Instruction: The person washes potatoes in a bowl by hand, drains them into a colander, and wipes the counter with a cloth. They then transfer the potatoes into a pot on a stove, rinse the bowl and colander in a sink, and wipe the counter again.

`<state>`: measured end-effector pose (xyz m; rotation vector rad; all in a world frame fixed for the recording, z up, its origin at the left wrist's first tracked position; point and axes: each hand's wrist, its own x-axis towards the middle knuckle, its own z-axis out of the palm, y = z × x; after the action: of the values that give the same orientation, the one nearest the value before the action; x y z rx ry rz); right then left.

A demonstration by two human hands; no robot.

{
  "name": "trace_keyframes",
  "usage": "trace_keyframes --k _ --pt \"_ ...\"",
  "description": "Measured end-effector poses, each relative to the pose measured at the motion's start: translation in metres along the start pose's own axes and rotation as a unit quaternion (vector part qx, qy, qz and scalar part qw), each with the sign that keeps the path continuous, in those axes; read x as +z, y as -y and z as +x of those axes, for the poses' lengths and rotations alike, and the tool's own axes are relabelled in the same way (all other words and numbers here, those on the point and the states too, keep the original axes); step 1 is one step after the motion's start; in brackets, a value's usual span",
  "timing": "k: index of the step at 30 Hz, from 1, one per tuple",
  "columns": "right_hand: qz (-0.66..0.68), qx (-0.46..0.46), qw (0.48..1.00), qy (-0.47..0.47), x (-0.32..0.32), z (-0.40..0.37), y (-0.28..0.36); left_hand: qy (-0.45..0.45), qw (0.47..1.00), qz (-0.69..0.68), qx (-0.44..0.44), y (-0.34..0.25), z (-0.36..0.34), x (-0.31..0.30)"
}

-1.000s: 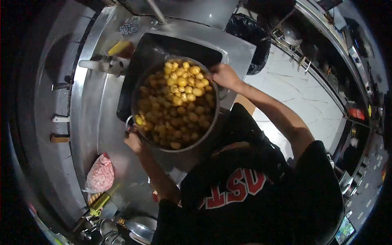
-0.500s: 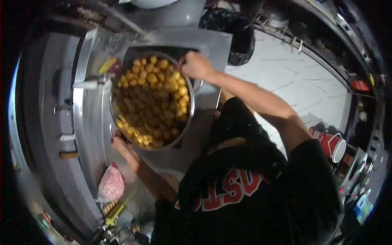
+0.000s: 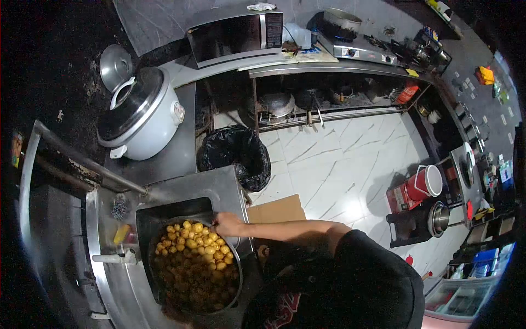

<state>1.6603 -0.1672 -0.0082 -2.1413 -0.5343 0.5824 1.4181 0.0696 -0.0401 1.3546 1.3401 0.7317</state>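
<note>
A large round metal pot (image 3: 241, 277) full of small yellow potatoes (image 3: 192, 241) stands in or over the sink (image 3: 143, 219). Much of the load lies in dark shadow. My right hand (image 3: 227, 225) is closed at the pot's far right rim, where the handle is. At the bottom of the view, my left hand (image 3: 178, 313) is at the pot's near left side, dim and partly cut off, its fingers hard to see. Left of the pot are a white tap (image 3: 115, 257) and a yellow sponge (image 3: 122, 234).
A black-lined bin (image 3: 235, 156) stands behind the sink, beside a big rice cooker (image 3: 145, 118). Cardboard (image 3: 276, 210) lies on the tiled floor. Farther off are a microwave (image 3: 235, 41), a gas stove (image 3: 356, 52) and a red bucket (image 3: 424, 183).
My view has swung up, so the pot and both hands sit lower in it and the rice cooker and microwave appear. More of the sink basin shows behind the pot.
</note>
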Motion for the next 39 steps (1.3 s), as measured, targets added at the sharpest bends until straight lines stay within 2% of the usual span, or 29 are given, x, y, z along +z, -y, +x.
trace_keyframes --k 2,3,6,7,12,15,16,18,19,22,23,26,27,31,35,37,39 --pt "0.043 0.063 0.997 0.009 0.019 0.013 -0.024 0.0 1.0 -0.003 -0.006 0.0 0.003 0.003" --pt "0.005 0.06 0.998 0.001 -0.007 -0.006 -0.004 0.002 1.0 -0.004 -0.005 0.0 0.005 0.002" --pt "0.039 0.09 0.994 0.044 -0.008 -0.007 -0.01 0.006 1.0 -0.008 -0.006 0.001 0.003 0.001" --pt "0.029 0.009 0.997 -0.071 0.012 -0.002 -0.028 0.005 1.0 -0.012 -0.005 0.001 0.004 0.0" --pt "0.087 0.018 0.996 -0.027 0.014 0.002 -0.044 0.009 1.0 -0.02 -0.006 0.001 0.002 -0.016" --pt "-0.027 0.091 0.993 0.071 0.003 0.002 -0.033 0.01 1.0 -0.026 -0.003 -0.002 0.002 -0.027" --pt "-0.022 0.089 0.993 0.073 0.003 -0.003 -0.028 0.01 1.0 -0.026 -0.001 -0.003 0.002 -0.029" --pt "-0.027 -0.033 0.999 -0.017 -0.007 -0.012 -0.014 0.014 0.999 -0.032 0.003 -0.004 0.001 -0.033" --pt "-0.036 0.008 0.999 0.012 -0.024 -0.022 0.011 0.018 0.999 -0.03 0.004 -0.006 0.001 -0.035" --pt "-0.002 -0.009 0.999 0.034 -0.059 -0.041 0.05 0.03 0.999 -0.029 0.009 -0.015 0.001 -0.039" --pt "0.038 0.016 0.997 0.064 -0.061 -0.039 0.052 0.037 0.999 -0.032 0.012 -0.02 0.002 -0.037" --pt "-0.025 0.031 0.998 0.048 -0.044 -0.028 0.031 0.059 0.997 -0.041 0.026 -0.029 0.005 -0.028" --pt "-0.03 0.01 0.999 0.031 -0.038 -0.025 0.018 0.068 0.996 -0.044 0.033 -0.034 0.006 -0.021" --pt "-0.028 0.014 0.999 0.038 -0.064 -0.041 -0.005 0.106 0.993 -0.033 0.05 -0.049 0.005 0.013" --pt "-0.012 0.073 0.997 0.006 -0.131 -0.069 -0.017 0.171 0.98 -0.015 0.097 -0.061 -0.001 0.061" --pt "-0.018 0.098 0.995 0.006 -0.173 -0.079 -0.035 0.219 0.964 0.012 0.153 -0.064 -0.009 0.095" --pt "0.006 0.134 0.99 -0.05 -0.211 -0.087 -0.062 0.258 0.905 0.092 0.326 -0.064 -0.02 0.137"
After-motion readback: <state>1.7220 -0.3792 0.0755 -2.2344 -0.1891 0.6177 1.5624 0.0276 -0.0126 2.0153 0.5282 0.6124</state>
